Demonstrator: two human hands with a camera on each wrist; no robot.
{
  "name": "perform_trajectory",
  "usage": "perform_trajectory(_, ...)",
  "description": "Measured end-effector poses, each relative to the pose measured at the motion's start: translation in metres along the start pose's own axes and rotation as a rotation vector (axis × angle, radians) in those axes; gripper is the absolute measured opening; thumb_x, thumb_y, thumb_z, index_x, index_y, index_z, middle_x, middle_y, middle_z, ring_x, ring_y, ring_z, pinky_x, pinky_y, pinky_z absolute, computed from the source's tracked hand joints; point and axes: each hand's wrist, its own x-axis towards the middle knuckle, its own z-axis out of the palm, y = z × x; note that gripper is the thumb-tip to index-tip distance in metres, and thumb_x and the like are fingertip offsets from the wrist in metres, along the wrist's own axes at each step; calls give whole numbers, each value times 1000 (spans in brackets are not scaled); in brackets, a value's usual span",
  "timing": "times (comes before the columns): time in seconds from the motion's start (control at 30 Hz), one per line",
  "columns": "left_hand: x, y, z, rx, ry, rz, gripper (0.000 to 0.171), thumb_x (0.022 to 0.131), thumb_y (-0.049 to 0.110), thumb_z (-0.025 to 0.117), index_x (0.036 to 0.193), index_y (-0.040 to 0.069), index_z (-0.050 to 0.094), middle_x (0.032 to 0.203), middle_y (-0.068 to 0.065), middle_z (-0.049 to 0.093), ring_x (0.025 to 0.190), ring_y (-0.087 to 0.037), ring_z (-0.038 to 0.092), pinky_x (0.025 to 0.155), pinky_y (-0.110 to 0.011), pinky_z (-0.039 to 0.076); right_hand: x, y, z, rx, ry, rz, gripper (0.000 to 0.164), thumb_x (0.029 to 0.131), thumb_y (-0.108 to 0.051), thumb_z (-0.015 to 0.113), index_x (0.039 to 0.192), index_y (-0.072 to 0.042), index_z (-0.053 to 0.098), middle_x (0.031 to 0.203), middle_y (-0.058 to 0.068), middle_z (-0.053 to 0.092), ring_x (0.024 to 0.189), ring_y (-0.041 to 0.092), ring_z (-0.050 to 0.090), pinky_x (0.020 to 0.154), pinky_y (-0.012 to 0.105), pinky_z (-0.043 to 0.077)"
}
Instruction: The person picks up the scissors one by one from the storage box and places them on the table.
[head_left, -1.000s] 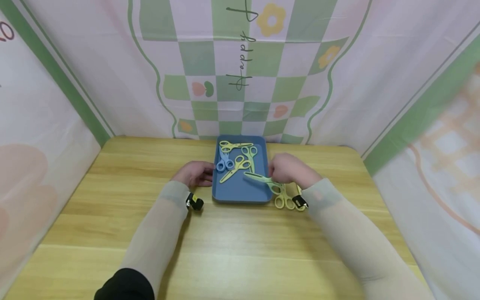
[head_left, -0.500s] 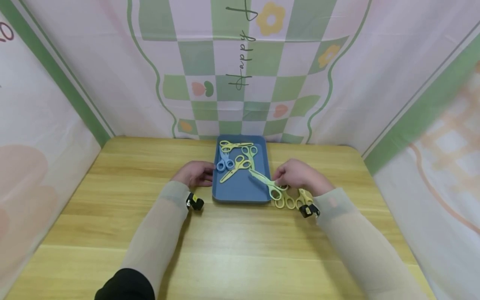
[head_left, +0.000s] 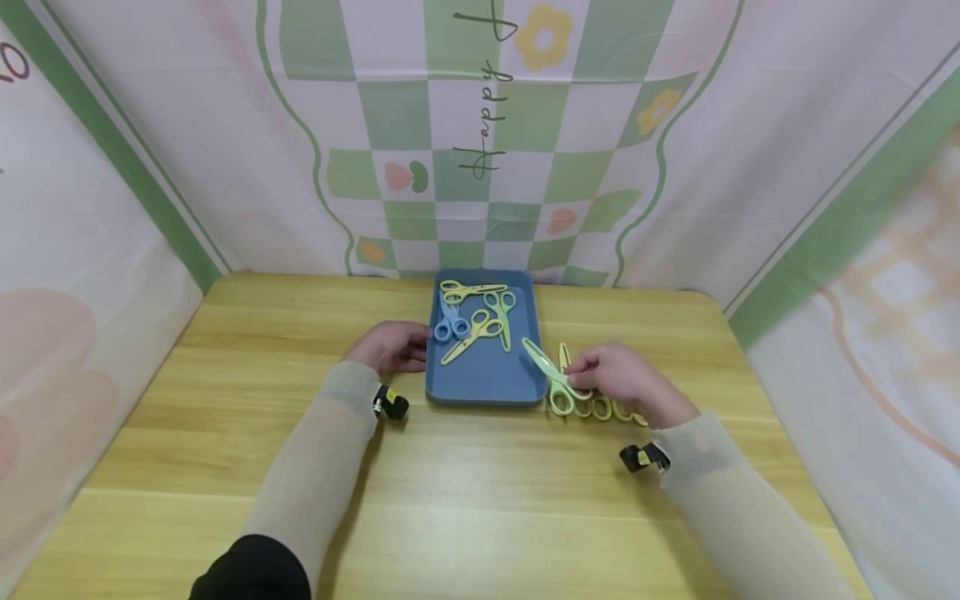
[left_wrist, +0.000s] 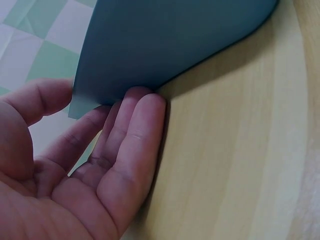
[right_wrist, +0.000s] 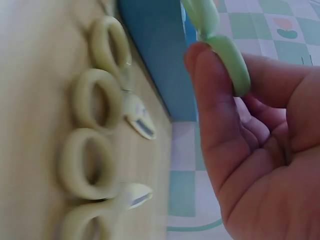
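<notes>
My right hand (head_left: 618, 375) pinches a pair of light green scissors (head_left: 546, 363) by one handle loop, between thumb and fingers. Their blades point up and left, over the right rim of the blue tray (head_left: 487, 387). In the right wrist view the green scissors (right_wrist: 232, 65) are raised above two pairs of yellow scissors (right_wrist: 97, 100) lying on the table, partly hidden by my hand in the head view. My left hand (head_left: 393, 346) rests beside the tray's left wall. In the left wrist view its fingertips touch the tray (left_wrist: 165, 45), with the thumb at the edge.
Inside the tray lie yellow scissors (head_left: 472, 292) at the back, blue scissors (head_left: 452, 321) on the left, another yellow pair (head_left: 472, 337) in the middle and a green pair (head_left: 504, 317). A patterned curtain (head_left: 480, 183) hangs right behind the wooden table (head_left: 480, 500).
My right hand has moved right and toward me, carrying the green scissors from over the tray to above its right edge. The left hand and tray have stayed in place.
</notes>
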Motion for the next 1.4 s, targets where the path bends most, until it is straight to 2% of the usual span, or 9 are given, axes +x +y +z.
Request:
perform_trajectory(0.4,-2,1,1,10,1,-2,30,97,13,62,121,-4,60,108,-17,67,88,-26,67,82,-40,59,-30,21,14,50,107,39,12,88,-13,75,97,-5,76,88,4,70,79,21,61,69,35,53)
perform_trajectory(0.57,-2,1,1,3,-1,-2,29,96,13,62,121,-3,61,108,-17,67,88,-26,68,82,-40,59,-43,20,22,110,135,61,10,88,-13,74,92,-4,75,85,4,69,78,22,60,69,34,52)
perform_trajectory(0.73,-3,1,2,7,9,1,30,96,13,63,121,-3,61,108,-17,68,88,-26,68,82,-40,59,-56,18,32,91,172,72,10,89,-17,75,91,-8,75,83,2,69,78,21,59,69,33,50)
perform_trajectory(0.97,-3,1,1,3,4,7,29,96,12,63,120,-3,61,107,-16,68,87,-25,68,82,-40,59,-70,12,49,107,188,69,6,86,-13,76,87,-8,75,86,2,69,80,21,59,67,31,51)
perform_trajectory(1.17,-4,1,2,7,3,12,29,96,12,63,120,-4,61,107,-17,68,87,-26,68,81,-40,59,-77,8,64,144,205,104,4,86,-10,75,89,-8,74,90,2,70,82,20,60,69,31,53)
perform_trajectory(1.4,-4,1,2,7,5,12,29,96,11,63,120,-4,61,109,-19,67,89,-27,68,82,-40,59,-80,7,73,181,199,112,3,85,-8,75,88,-8,73,84,2,69,78,21,60,67,31,53)
